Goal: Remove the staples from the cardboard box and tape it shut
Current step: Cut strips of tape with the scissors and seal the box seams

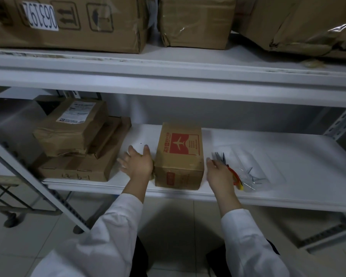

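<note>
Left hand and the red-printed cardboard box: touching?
Touching. The head view shows the left hand pressed edge-on against the red-printed cardboard box at its left side, with no gap visible.

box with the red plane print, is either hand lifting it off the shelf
No: the box sits flat on the white shelf, with the left hand and right hand open beside it.

I had both arms stretched forward, white sleeves ending short of the wrists. My left hand (137, 163) was spread open, fingers (132, 150) fanned and pointing away from me, palm turned inward toward the right. My right hand (219, 172) mirrored it, also open and holding nothing, palm facing left, its fingertips slightly blurred. The two hands stood well apart.
</note>
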The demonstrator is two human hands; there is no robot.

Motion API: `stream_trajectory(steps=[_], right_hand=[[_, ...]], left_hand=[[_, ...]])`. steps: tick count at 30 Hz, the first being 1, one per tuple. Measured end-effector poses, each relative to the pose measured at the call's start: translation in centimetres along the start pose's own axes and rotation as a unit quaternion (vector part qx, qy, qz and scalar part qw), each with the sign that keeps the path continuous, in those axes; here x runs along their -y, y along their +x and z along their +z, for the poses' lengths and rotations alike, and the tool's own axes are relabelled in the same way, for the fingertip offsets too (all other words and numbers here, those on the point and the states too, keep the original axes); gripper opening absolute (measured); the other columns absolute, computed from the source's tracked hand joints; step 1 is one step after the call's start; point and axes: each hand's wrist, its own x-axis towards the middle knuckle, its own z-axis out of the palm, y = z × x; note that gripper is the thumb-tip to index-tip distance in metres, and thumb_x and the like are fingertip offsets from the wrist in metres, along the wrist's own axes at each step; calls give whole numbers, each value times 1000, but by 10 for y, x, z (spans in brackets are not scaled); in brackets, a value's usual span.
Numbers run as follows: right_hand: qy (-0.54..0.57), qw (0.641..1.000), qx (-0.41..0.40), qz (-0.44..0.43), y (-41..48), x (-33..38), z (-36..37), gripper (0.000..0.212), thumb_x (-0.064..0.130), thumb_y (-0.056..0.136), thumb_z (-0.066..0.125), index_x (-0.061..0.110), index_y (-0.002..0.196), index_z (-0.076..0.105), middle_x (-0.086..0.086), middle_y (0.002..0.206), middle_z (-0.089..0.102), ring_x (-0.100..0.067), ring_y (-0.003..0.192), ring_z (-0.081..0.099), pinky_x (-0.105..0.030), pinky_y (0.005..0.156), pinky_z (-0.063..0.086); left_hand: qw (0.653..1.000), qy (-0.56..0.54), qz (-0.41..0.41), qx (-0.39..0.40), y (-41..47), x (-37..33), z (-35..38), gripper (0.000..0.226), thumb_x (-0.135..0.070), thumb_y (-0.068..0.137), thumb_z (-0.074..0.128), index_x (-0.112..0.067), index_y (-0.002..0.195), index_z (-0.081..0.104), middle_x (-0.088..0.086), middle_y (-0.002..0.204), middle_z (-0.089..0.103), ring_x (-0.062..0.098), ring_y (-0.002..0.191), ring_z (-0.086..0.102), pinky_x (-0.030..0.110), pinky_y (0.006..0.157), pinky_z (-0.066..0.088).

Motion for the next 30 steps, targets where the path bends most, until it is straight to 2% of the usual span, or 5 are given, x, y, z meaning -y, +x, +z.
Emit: stream_trajectory(steps=[3, 9, 12, 17, 30], right_hand=[[-74, 994, -77, -38, 1, -16, -6, 31, 20, 98, 40, 7, 116, 60, -15, 111, 64, -30, 101, 59, -25, 76, 41], [-226, 968, -92, -64, 12, -52, -1, 47, 18, 90, 50, 9, 136, 43, -19, 139, 43, -37, 130, 37, -43, 111, 28], [-283, 955, -74, -59, 19, -64, 0, 59, 31, 90, 53, 13, 142, 33, -19, 146, 33, -38, 134, 30, -46, 113, 24], [-289, 955, -57, -17, 26, -68, 7, 61, 40, 92, 51, 27, 145, 25, -17, 151, 16, -42, 137, 17, -56, 105, 29], [-329, 939, -36, -98, 24, -70, 23, 52, 43, 93, 47, 27, 142, 38, -19, 135, 36, -41, 120, 31, -40, 105, 26]], left_hand=[[993, -36, 103, -46, -20, -20, 2, 60, -38, 96, 43, -11, 146, 24, 12, 156, 19, 32, 147, 1, 47, 118, 2], [934, -125, 333, -26, -70, -46, 29, 32, -10, 89, 53, -6, 120, 56, 14, 128, 53, 27, 124, 45, 30, 104, 35], [920, -95, 380, -13, -80, -48, 44, 29, -13, 83, 53, -4, 109, 63, 13, 114, 61, 31, 112, 53, 45, 99, 43], [931, -61, 359, 15, -76, -42, 57, 29, -19, 84, 52, -5, 106, 65, 12, 115, 61, 30, 114, 52, 47, 100, 41], [947, -41, 313, 64, -76, -43, 62, 21, -13, 88, 54, -10, 105, 67, 6, 114, 61, 24, 110, 52, 42, 100, 42]])
